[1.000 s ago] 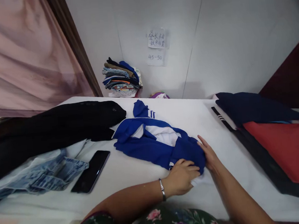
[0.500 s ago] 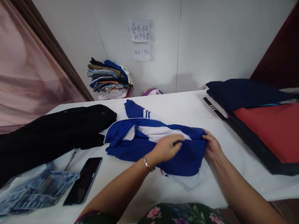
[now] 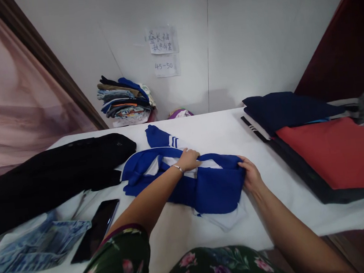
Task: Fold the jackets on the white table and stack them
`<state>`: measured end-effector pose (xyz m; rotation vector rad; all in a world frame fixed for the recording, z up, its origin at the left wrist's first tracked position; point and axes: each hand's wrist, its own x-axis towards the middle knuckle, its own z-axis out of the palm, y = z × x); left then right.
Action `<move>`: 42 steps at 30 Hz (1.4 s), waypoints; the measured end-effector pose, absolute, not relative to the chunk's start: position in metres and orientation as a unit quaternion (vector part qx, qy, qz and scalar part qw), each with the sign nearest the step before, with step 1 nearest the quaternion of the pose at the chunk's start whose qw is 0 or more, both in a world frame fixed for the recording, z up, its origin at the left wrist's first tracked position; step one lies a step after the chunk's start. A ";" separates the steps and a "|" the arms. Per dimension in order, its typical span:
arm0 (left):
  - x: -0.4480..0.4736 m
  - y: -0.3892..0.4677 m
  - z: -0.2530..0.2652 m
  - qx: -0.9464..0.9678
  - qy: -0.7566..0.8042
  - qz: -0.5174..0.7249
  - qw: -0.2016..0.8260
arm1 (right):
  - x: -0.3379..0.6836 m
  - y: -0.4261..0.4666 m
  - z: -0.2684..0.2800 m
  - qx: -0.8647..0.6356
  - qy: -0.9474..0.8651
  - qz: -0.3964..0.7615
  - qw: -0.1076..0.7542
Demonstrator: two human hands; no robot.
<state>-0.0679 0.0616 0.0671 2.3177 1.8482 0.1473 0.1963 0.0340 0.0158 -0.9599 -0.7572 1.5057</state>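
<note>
A blue and white jacket (image 3: 218,190) lies partly folded on the white table, its striped sleeve (image 3: 159,136) sticking out at the back left. My right hand (image 3: 250,174) pinches the jacket's right corner between thumb and fingers. Across the middle of the garment reaches my left hand (image 3: 189,159), its fingers closed at the far blue edge beside the white inner part. White cloth shows from under the jacket's near edge.
Black clothing (image 3: 53,164), jeans (image 3: 48,246) and a phone (image 3: 94,229) lie at the left. To the right are a red folded garment (image 3: 336,152) and a navy one (image 3: 288,108). A clothes stack (image 3: 124,99) stands behind the table (image 3: 213,129).
My left hand has moved away from me and slightly left, from above the near blue panel to the jacket's far edge. My right hand keeps its hold on the corner. The view has shifted slightly.
</note>
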 end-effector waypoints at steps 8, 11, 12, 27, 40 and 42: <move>-0.076 0.080 0.146 0.700 0.694 0.164 0.019 | 0.187 0.031 0.021 -0.385 -0.377 0.631 0.558; -0.075 0.085 0.172 0.673 0.705 0.222 0.003 | 0.174 0.019 0.023 -0.343 -0.418 0.667 0.512; -0.075 0.087 0.179 0.669 0.707 0.231 -0.003 | 0.171 0.016 0.022 -0.344 -0.431 0.671 0.496; -0.087 0.055 0.215 0.696 0.698 0.168 -0.028 | 0.215 0.037 0.040 -0.467 -0.416 0.444 0.641; -0.049 -0.019 0.306 0.761 0.608 0.115 -0.196 | 0.292 0.073 0.187 -0.397 -0.570 -0.061 0.716; -0.049 -0.033 0.323 0.763 0.608 0.152 -0.158 | 0.300 0.079 0.217 -0.336 -0.566 -0.142 0.739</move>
